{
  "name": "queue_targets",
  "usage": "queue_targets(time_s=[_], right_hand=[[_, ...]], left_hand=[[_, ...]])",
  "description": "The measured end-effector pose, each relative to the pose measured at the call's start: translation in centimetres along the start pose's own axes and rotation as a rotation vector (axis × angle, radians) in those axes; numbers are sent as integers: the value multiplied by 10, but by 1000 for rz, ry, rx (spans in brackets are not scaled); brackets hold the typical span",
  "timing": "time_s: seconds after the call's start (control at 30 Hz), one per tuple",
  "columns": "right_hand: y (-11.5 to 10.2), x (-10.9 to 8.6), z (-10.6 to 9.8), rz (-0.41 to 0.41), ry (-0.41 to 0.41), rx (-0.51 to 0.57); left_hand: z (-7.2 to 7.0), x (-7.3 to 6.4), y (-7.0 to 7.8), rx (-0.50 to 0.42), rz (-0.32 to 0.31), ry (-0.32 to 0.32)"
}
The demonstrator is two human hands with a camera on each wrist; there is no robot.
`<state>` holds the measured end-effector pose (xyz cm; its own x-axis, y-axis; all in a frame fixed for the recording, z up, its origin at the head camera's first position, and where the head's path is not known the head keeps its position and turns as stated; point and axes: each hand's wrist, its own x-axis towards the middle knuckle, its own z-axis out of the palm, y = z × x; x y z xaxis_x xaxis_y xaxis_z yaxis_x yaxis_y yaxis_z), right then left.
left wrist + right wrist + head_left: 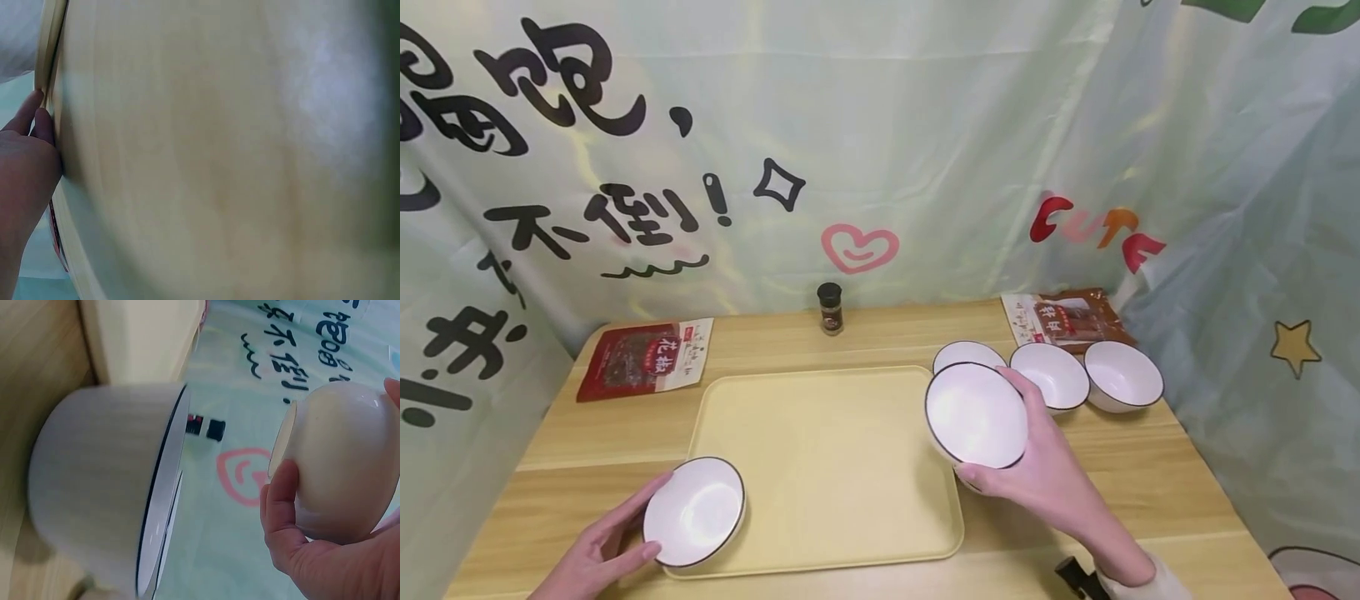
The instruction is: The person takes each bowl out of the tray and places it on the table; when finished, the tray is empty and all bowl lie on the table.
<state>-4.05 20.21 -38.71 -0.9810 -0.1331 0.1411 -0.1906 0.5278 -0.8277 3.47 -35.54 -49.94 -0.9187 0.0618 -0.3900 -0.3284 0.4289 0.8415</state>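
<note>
A white bowl with a dark rim (976,415) is held by my right hand (1037,467) above the right side of the tray (850,467). The right wrist view shows the bowl's pale outside (344,462), with the fingers wrapped around it near its foot. My left hand (602,542) grips another white bowl (696,512) by its left side, thumb at the near rim and fingers along the outer wall. This bowl overlaps the tray's near left corner. In the left wrist view the left fingers (40,122) show at the far left, with a pale rounded surface above them.
More white bowls (1050,377) stand at the back right, one partly behind the held bowl. A red spice packet (643,358) lies back left, another packet (1067,321) back right. A small black-capped jar (831,310) stands by the printed curtain (925,167) on the wooden table (1150,492).
</note>
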Motion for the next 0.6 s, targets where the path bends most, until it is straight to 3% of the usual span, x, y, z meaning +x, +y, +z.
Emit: queue_targets(time_s=[0.37, 0.6], right_hand=[[27, -7, -29, 27, 88, -51], [44, -14, -43, 92, 121, -72]], left_hand=[[0, 0, -1, -24, 28, -3], [0, 1, 2, -7, -4, 0]])
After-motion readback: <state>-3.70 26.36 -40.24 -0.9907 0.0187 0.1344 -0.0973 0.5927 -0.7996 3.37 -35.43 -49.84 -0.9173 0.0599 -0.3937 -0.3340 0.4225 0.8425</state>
